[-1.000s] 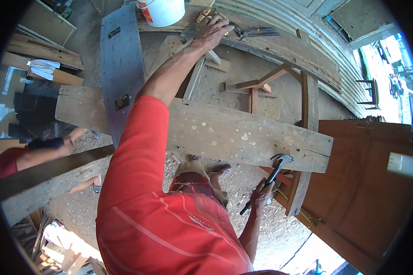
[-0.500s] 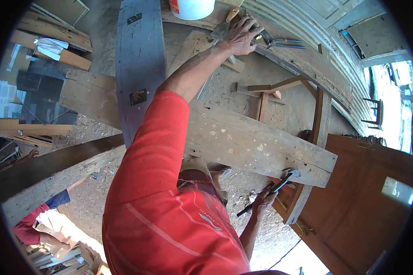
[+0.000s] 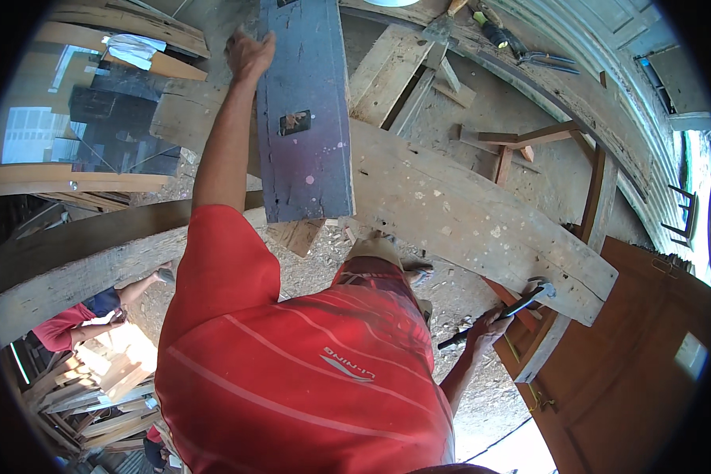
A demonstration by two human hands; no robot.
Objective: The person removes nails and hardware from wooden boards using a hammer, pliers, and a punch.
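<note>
A hammer (image 3: 525, 302) with a dark handle is in my right hand (image 3: 488, 330), gripped around the handle. Its metal head rests at the right end of a long weathered plank (image 3: 450, 213). Across this plank lies a dark grey-blue board (image 3: 304, 166) with a rectangular cut-out and pink specks. At the far left edge of that board is my left hand (image 3: 249, 57), thumb apart from loosely curled fingers, with nothing visible in it. Whether it touches the board is hard to tell.
A putty knife (image 3: 438, 30), a yellow-green-handled tool (image 3: 494, 33) and pliers (image 3: 549, 59) lie on a far beam. A wooden frame (image 3: 596, 197) supports the plank's right end. A brown door panel (image 3: 608, 347) leans at right. Another person (image 3: 59, 325) works at lower left.
My left hand has left the tools on the far beam and moved left, beside the grey-blue board. The view has shifted left. My right hand keeps the hammer at the plank's end.
</note>
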